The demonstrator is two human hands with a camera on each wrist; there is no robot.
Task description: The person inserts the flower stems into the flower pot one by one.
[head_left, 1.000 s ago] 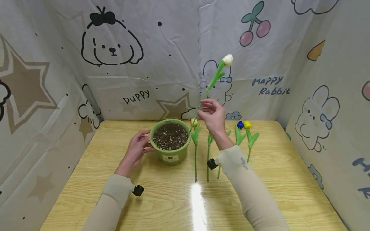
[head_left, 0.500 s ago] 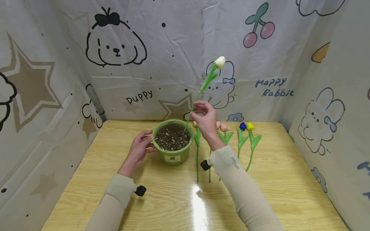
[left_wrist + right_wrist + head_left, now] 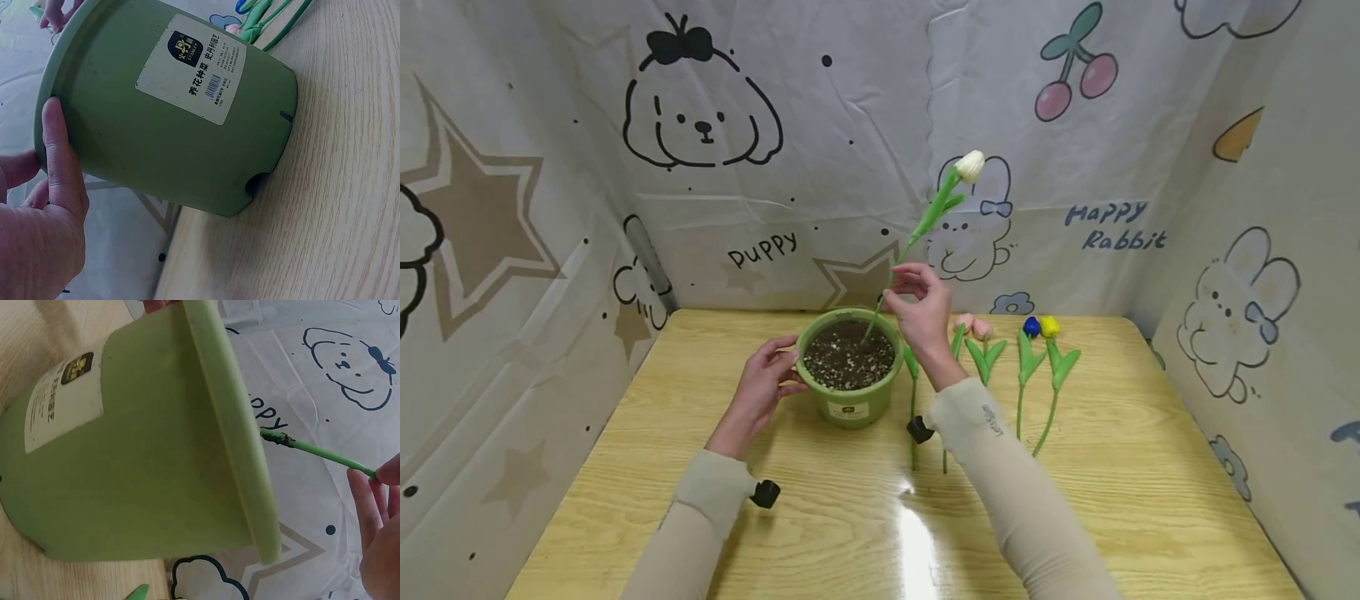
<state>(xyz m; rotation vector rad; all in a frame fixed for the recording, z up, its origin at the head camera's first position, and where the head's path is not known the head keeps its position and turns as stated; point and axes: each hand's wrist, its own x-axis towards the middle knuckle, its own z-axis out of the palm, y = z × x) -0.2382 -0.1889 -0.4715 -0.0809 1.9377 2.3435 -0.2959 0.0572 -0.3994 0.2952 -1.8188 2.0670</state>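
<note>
We see a wooden table (image 3: 827, 533) across the lower frame and, just left of centre, a green pot (image 3: 878, 400). The white tulip (image 3: 934, 212) leans at upper centre, its lower end at the soil (image 3: 838, 358); we cannot tell whether it is buried. The left hand (image 3: 763, 381) holds the pot's rim; the right hand (image 3: 922, 310) pinches the stem.

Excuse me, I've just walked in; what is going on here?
A person's right hand pinches the stem of a white tulip, slanted over a green pot of soil, while the left hand holds the pot's rim. Whether the stem's tip touches the soil is unclear. A blue tulip and yellow tulip lie nearby.
</note>
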